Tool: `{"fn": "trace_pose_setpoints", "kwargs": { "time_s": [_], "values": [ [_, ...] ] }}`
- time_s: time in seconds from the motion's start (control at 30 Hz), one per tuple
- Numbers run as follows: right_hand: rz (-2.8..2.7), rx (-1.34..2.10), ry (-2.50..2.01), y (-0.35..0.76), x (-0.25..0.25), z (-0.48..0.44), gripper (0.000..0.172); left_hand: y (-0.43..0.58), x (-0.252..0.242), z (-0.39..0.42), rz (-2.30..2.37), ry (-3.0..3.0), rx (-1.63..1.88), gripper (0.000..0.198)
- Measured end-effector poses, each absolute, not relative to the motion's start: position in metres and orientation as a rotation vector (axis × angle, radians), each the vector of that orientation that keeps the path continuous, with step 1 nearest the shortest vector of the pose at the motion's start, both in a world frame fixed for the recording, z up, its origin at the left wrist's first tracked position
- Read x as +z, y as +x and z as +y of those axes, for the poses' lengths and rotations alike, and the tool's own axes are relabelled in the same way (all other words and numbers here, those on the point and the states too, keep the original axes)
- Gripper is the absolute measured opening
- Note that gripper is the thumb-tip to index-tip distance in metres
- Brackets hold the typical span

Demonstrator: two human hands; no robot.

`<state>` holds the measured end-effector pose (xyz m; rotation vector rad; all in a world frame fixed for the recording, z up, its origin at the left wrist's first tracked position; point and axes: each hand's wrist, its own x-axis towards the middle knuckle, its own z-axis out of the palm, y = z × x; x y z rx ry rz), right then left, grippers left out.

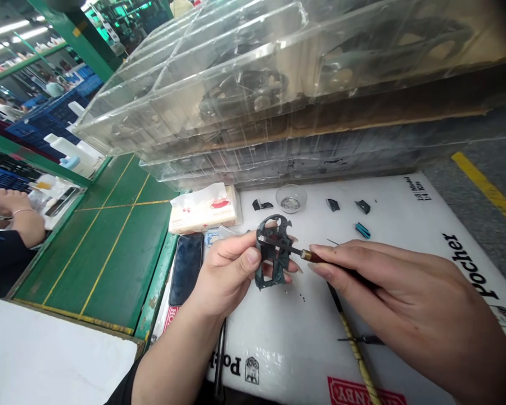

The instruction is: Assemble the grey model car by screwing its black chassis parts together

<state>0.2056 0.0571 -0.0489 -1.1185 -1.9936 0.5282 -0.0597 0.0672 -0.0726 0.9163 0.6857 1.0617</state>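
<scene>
My left hand (223, 270) is closed on a dark grey plastic frame part (282, 261) with a rounded outline and openings through it. Its thumb presses the near side, and fingertips show behind the part. In my right hand (409, 292) is a thin-bladed hand tool (306, 255) with a reddish-brown handle and a brass collar. The narrow metal blade lies across the upper part of the frame, its tip near my left thumb. Whether the blade cuts or only touches the plastic I cannot tell. Dark crumbs (302, 297) lie on the white sheet below.
Clear plastic trays (236, 101) of dark parts are stacked behind. On the white printed sheet (278, 349) are a clear cup (291, 199), small dark pieces (333, 205), a blue piece (362, 230) and a yellow-handled tool (354, 354). A tissue pack (206, 211) and a phone (186, 270) lie left. Another person's hands (14, 205) are far left.
</scene>
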Motion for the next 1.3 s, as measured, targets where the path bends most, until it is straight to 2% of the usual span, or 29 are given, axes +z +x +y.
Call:
{"fn": "trace_pose_setpoints", "kwargs": {
  "time_s": [0.17,0.33,0.7,1.1,1.3],
  "values": [
    [-1.958,0.489,-1.147,0.201,-0.054,0.053,0.019,-0.057,-0.075,0.066,0.699,0.921,1.118,0.041],
    [-1.969,0.444,-1.129,0.201,-0.055,0.052,0.02,-0.056,-0.081,0.066,0.784,0.981,1.177,0.056],
    [-1.962,0.527,-1.105,0.193,-0.059,0.05,0.024,-0.055,-0.089,0.066,0.839,1.061,1.257,0.058],
    [-1.99,0.482,-1.053,0.198,-0.056,0.05,0.027,-0.049,-0.083,0.064,0.73,0.998,1.288,0.038],
    [-2.064,0.378,-0.994,0.201,-0.056,0.053,0.028,-0.048,-0.082,0.063,0.738,0.985,1.288,0.037]
  ]
}}
